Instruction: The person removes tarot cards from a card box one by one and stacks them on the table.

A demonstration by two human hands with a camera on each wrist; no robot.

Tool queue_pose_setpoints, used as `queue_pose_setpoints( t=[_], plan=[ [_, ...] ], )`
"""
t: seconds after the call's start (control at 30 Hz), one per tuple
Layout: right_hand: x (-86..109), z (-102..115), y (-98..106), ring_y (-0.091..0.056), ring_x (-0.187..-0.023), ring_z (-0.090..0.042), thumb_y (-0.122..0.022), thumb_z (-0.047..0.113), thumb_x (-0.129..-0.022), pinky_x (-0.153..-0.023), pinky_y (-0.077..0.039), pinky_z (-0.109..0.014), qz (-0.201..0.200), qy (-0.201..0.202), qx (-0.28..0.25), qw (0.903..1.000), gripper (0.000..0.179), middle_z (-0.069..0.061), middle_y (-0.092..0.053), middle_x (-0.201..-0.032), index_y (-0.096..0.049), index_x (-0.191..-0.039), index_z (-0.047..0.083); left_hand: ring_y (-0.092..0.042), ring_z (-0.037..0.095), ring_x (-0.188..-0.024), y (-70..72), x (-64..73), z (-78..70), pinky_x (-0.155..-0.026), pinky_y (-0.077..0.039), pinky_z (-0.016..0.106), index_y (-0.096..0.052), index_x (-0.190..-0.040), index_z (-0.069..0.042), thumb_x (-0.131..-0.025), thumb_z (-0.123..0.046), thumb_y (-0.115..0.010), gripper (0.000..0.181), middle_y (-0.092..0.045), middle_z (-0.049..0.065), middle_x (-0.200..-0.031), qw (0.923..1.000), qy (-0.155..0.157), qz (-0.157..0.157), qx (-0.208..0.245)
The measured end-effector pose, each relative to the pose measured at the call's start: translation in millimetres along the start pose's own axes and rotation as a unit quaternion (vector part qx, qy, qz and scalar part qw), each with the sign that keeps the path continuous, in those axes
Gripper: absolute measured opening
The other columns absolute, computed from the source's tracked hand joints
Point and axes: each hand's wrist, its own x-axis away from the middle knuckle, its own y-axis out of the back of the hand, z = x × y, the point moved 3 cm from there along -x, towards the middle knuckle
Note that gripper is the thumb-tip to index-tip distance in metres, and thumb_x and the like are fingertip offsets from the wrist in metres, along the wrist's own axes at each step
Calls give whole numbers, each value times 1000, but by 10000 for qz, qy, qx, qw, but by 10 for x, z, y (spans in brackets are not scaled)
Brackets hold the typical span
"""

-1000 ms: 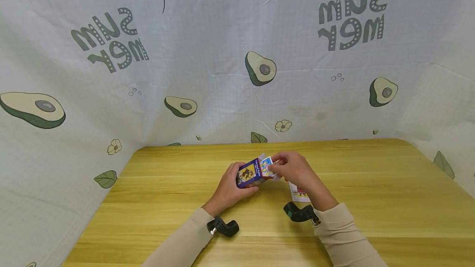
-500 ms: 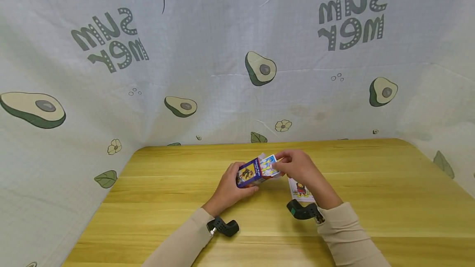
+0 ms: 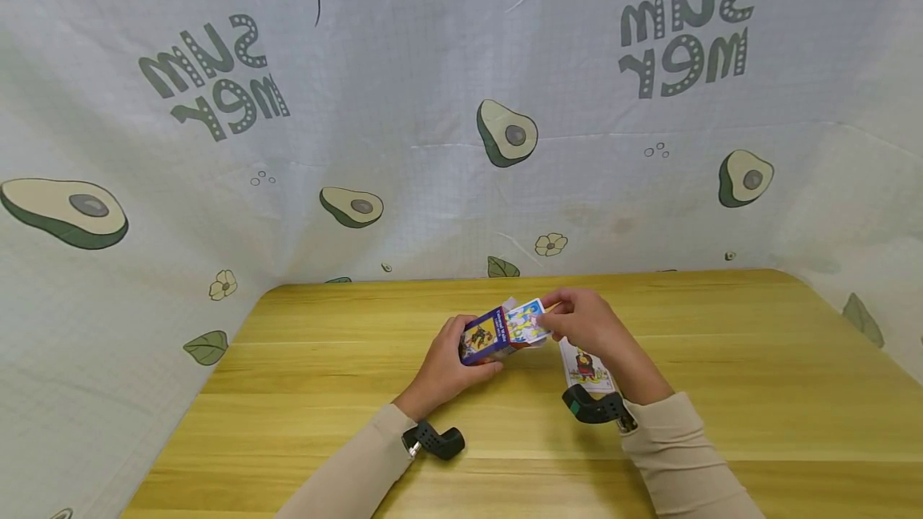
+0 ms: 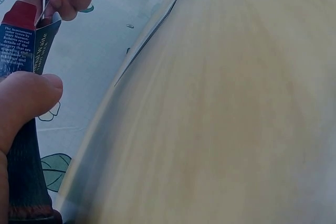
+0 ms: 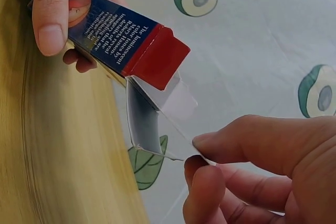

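A blue tarot card box (image 3: 481, 336), its end flaps open, is gripped by my left hand (image 3: 449, 359) above the table. Out of its right end sticks a colourful card (image 3: 528, 321), partly still inside. My right hand (image 3: 587, 323) pinches that card's outer edge between thumb and fingers. The right wrist view shows the box's red flap (image 5: 160, 59) folded outward and the card edge-on between my fingertips (image 5: 210, 142). Below my right hand, another card (image 3: 587, 368) lies face up on the table, partly covered by the wrist camera.
The wooden table (image 3: 324, 391) stretches out on both sides of the hands. Behind it hangs a pale cloth (image 3: 418, 102) printed with avocados. Each wrist bears a black camera, the left one (image 3: 441, 443) close above the tabletop.
My right hand has moved a little right, drawing the card further out of the box. More of the card on the table shows now. The left hand and box stay put.
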Motion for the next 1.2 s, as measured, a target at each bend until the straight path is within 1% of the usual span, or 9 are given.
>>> queue_pose_setpoints(
  t=[0.07, 0.2, 0.3, 0.47, 0.6, 0.77, 1.0, 1.2],
  plan=[
    [5, -4, 5, -60, -68, -22, -66, 13, -89, -60, -46, -31, 8, -19, 27, 10000, 32, -10, -64, -86, -59, -115, -5, -50, 14, -101, 1, 4, -1, -85, -47, 27, -44, -134, -15, -78, -34, -81, 69, -49, -1, -118, 10000, 8, 0, 3],
    [20, -7, 19, -64, -71, -28, -66, 13, -89, -59, -46, -32, 22, -71, 53, 10000, 33, -11, -65, -88, -58, -116, -5, -50, 14, -102, 0, 9, -2, -86, -47, 27, -44, -134, -15, -78, -35, -80, 70, -49, -1, -119, 10000, 25, 11, 6],
    [27, -6, 33, -65, -72, -28, -65, 13, -89, -57, -47, -32, 28, -99, 5, 9999, 34, -12, -66, -89, -57, -117, -5, -50, 14, -102, 1, 9, -1, -86, -47, 27, -44, -134, -15, -78, -35, -80, 70, -49, -1, -119, 10000, 24, 13, 17],
    [23, -20, 59, -67, -73, -28, -64, 11, -89, -58, -49, -35, 14, -71, -78, 9999, 35, -13, -66, -90, -56, -119, -7, -50, 14, -102, 4, 8, -1, -85, -47, 27, -45, -134, -15, -78, -36, -80, 70, -49, -1, -118, 10000, 12, 4, 29],
    [16, -37, 75, -67, -73, -28, -64, 11, -90, -59, -49, -35, -16, -36, -64, 10000, 36, -13, -66, -90, -56, -119, -7, -50, 14, -102, 3, 8, 1, -85, -47, 27, -44, -134, -15, -78, -37, -80, 70, -49, -1, -119, 10000, 9, 16, 37],
    [10, -53, 97, -66, -71, -26, -64, 12, -90, -57, -47, -32, -32, -40, -67, 10000, 36, -14, -68, -92, -56, -120, -7, -50, 14, -102, 3, 5, 2, -85, -47, 26, -44, -135, -15, -78, -38, -80, 71, -49, -2, -118, 10000, 2, 5, 1],
    [14, -54, 146, -66, -69, -24, -63, 9, -90, -51, -42, -27, 69, 195, -234, 9995, 36, -18, -70, -93, -54, -120, -10, -51, 13, -99, 6, 1, -25, -83, -47, 27, -46, -134, -16, -78, -36, -80, 69, -49, -2, -116, 9999, -98, -43, 15],
    [12, -70, 194, -66, -71, -20, -62, 10, -91, -54, -42, -27, 91, 82, -300, 9995, 38, -17, -70, -97, -53, -123, -9, -50, 13, -99, 10, 3, -19, -83, -47, 26, -46, -134, -17, -78, -35, -80, 68, -49, -2, -116, 10000, -76, -34, 39]
  ],
)
